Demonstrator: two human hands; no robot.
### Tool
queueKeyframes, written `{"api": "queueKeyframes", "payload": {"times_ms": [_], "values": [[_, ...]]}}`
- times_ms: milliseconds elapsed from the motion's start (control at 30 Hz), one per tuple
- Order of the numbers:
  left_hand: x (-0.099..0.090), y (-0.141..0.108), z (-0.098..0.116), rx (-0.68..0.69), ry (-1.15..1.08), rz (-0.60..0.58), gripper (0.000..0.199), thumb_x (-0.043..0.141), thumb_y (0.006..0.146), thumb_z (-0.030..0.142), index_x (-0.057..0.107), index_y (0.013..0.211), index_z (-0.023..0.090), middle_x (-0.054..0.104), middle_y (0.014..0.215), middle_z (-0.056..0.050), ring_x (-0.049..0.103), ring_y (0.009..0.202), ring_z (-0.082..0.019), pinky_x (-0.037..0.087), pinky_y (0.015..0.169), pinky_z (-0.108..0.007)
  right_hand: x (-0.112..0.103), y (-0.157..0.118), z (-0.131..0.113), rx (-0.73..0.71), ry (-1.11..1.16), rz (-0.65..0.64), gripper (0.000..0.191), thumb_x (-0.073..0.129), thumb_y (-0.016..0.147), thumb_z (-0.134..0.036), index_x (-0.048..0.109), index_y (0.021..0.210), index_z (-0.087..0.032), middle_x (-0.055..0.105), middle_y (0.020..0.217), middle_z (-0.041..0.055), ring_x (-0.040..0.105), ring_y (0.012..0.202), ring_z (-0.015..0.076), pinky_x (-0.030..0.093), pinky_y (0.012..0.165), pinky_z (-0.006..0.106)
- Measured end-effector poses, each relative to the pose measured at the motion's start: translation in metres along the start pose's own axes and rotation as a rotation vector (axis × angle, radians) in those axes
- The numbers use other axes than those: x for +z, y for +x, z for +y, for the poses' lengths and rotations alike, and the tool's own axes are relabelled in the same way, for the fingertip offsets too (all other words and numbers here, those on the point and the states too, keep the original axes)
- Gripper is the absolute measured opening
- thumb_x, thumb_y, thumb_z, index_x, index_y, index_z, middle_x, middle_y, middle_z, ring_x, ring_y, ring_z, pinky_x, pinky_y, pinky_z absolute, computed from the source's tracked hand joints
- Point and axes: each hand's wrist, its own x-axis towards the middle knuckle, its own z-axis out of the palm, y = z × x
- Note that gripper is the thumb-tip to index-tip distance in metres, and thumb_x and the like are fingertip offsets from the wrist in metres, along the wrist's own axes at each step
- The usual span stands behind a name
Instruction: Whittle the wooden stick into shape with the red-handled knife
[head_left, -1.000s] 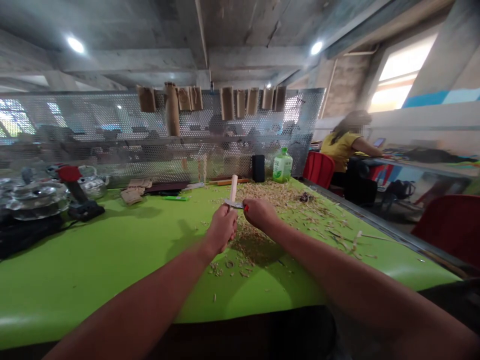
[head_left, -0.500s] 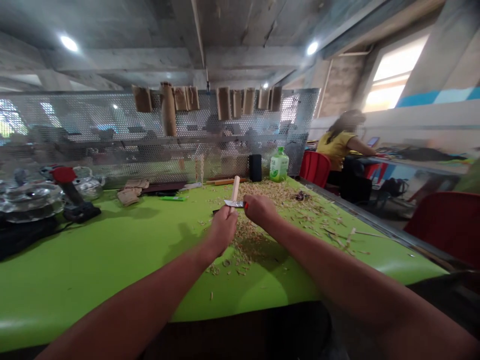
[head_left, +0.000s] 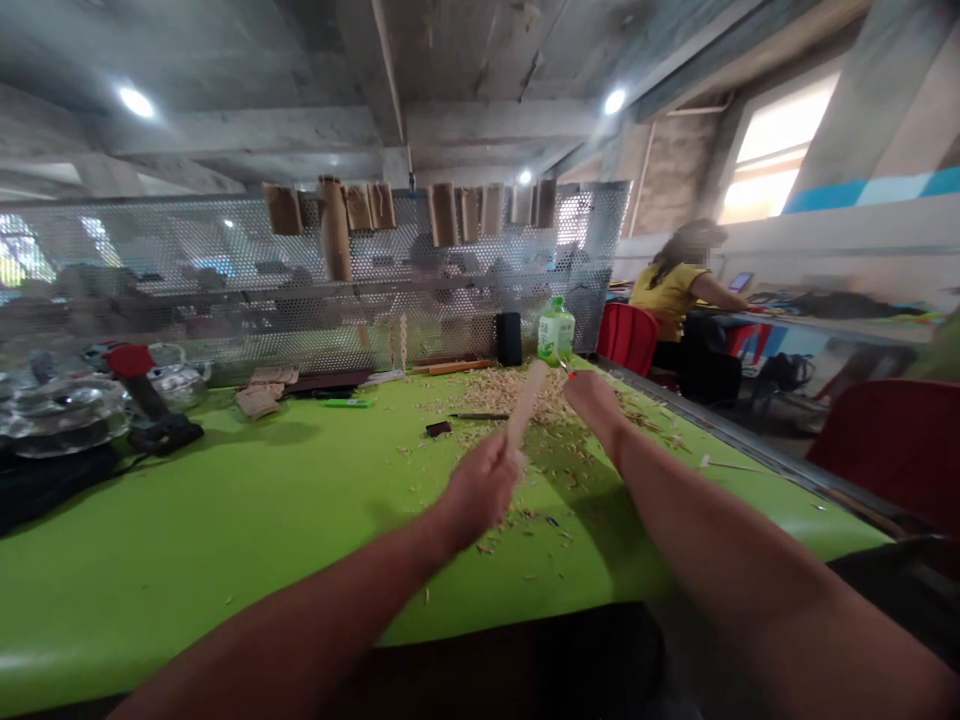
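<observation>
Well inside the table edge point(head_left: 750, 452), left fingers point(head_left: 487, 475) grip a wooden stick point(head_left: 526, 405) (right fingers point(head_left: 589, 395) curled, hold unclear).

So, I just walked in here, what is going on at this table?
A person's left hand grips a pale wooden stick, and the right hand holds a small red-handled knife, just beyond the stick's tip. Pale wood shavings lie scattered over the bright green table. Another person in a yellow shirt sits at a table further off.
</observation>
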Motion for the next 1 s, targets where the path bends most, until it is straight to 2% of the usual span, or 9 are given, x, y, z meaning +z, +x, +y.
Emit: {"api": "queueKeyframes", "payload": {"times_ms": [67, 100, 167, 233, 433, 600, 800, 900, 1000], "values": [[-0.01, 0.01, 0.0, -0.013, -0.086, 0.071, 0.025, 0.052, 0.091, 0.033, 0.05, 0.112, 0.021, 0.039, 0.059, 0.009, 0.028, 0.04, -0.006, 0.027, 0.034, -0.018, 0.003, 0.003, -0.002, 0.067, 0.052, 0.012, 0.04, 0.043, 0.092, -0.02, 0.072, 0.118, -0.01, 0.072, 0.11, 0.022, 0.069, 0.096, 0.029, 0.045, 0.071, 0.029], [-0.016, 0.016, 0.0, -0.017, -0.124, 0.105, 0.019, 0.053, 0.089, 0.032, 0.049, 0.104, 0.021, 0.037, 0.059, 0.01, 0.026, 0.039, -0.006, 0.025, 0.033, -0.017, 0.006, 0.0, -0.007, 0.047, 0.076, 0.021, 0.04, 0.044, 0.092, -0.023, 0.072, 0.118, -0.012, 0.073, 0.111, 0.0205, 0.069, 0.097, 0.0286, 0.045, 0.072, 0.029], [-0.028, 0.027, -0.002, -0.016, -0.194, 0.139, 0.014, 0.056, 0.085, 0.03, 0.045, 0.09, 0.022, 0.036, 0.059, 0.01, 0.024, 0.037, -0.004, 0.021, 0.032, -0.016, 0.015, -0.012, -0.024, -0.05, 0.097, 0.035, 0.039, 0.045, 0.092, -0.026, 0.073, 0.116, -0.015, 0.074, 0.108, 0.0178, 0.068, 0.097, 0.0276, 0.044, 0.073, 0.029], [-0.035, 0.033, -0.004, -0.006, -0.255, 0.151, 0.018, 0.058, 0.082, 0.029, 0.041, 0.083, 0.022, 0.037, 0.061, 0.01, 0.024, 0.037, -0.003, 0.019, 0.032, -0.015, 0.023, -0.028, -0.041, -0.148, 0.096, 0.034, 0.037, 0.048, 0.091, -0.029, 0.074, 0.114, -0.019, 0.075, 0.103, 0.0148, 0.069, 0.094, 0.0259, 0.044, 0.073, 0.029], [-0.035, 0.037, -0.003, 0.031, -0.271, 0.2, 0.018, 0.058, 0.08, 0.028, 0.041, 0.084, 0.023, 0.04, 0.064, 0.01, 0.026, 0.036, -0.002, 0.02, 0.031, -0.015, 0.029, -0.069, -0.065, -0.448, -0.042, -0.021, 0.031, 0.047, 0.09, -0.029, 0.076, 0.102, -0.023, 0.076, 0.095, 0.0101, 0.068, 0.085, 0.0216, 0.041, 0.07, 0.026], [-0.034, 0.04, -0.005, 0.017, -0.215, 0.253, 0.019, 0.058, 0.078, 0.027, 0.039, 0.081, 0.023, 0.037, 0.059, 0.011, 0.026, 0.035, -0.003, 0.02, 0.031, -0.016, 0.028, -0.082, -0.072, -0.576, -0.147, -0.027, 0.032, 0.043, 0.094, -0.029, 0.074, 0.1, -0.023, 0.076, 0.092, 0.0106, 0.069, 0.084, 0.0216, 0.042, 0.07, 0.027], [-0.03, 0.034, -0.001, -0.013, -0.199, 0.282, 0.015, 0.055, 0.08, 0.024, 0.04, 0.082, 0.023, 0.036, 0.057, 0.011, 0.025, 0.035, -0.003, 0.018, 0.032, -0.016, 0.031, -0.079, -0.074, -0.579, -0.162, -0.017, 0.031, 0.043, 0.094, -0.027, 0.073, 0.1, -0.021, 0.076, 0.092, 0.0128, 0.069, 0.084, 0.0228, 0.043, 0.07, 0.028], [-0.026, 0.025, 0.003, -0.037, -0.161, 0.205, 0.008, 0.052, 0.085, 0.023, 0.046, 0.091, 0.022, 0.035, 0.055, 0.011, 0.024, 0.035, -0.004, 0.019, 0.032, -0.017, 0.031, -0.065, -0.068, -0.507, -0.1, 0.029, 0.03, 0.045, 0.094, -0.026, 0.073, 0.099, -0.019, 0.075, 0.092, 0.0136, 0.069, 0.086, 0.023, 0.044, 0.073, 0.028], [-0.019, 0.012, 0.005, -0.054, -0.122, 0.114, 0.017, 0.051, 0.089, 0.025, 0.05, 0.105, 0.02, 0.037, 0.056, 0.011, 0.025, 0.036, -0.005, 0.021, 0.032, -0.018, 0.028, -0.041, -0.051, -0.355, 0.03, 0.066, 0.026, 0.049, 0.092, -0.026, 0.074, 0.098, -0.019, 0.074, 0.095, 0.0144, 0.068, 0.091, 0.0237, 0.044, 0.077, 0.029]]}}
